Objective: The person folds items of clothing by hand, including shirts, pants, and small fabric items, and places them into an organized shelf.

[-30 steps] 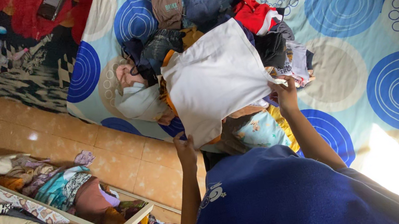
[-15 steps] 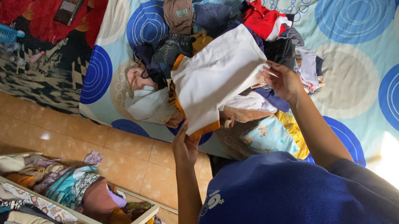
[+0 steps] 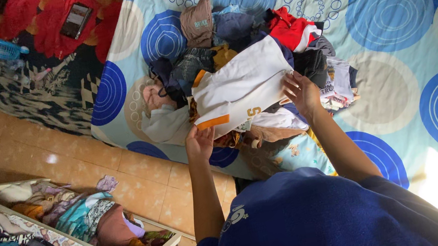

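A white shirt [image 3: 242,86] with orange trim is held folded over a heap of mixed clothes [image 3: 227,31] on the bed. My left hand [image 3: 200,139] grips the shirt's lower left edge by the orange band. My right hand [image 3: 302,92] holds its right edge, fingers partly spread on the cloth. The heap has brown, dark blue, red and grey garments around and under the shirt. My blue sleeves and chest fill the bottom of the view.
The bed cover [image 3: 392,14] is light blue with dark blue circles. An open shelf unit [image 3: 42,244] stuffed with folded clothes stands at lower left across a tiled floor [image 3: 138,173]. A blue basket [image 3: 0,47] and a phone [image 3: 76,20] lie on patterned bedding at upper left.
The shirt hung wide open a second ago; it has since been folded down to a narrower band, with both hands moving up and closer over the heap.
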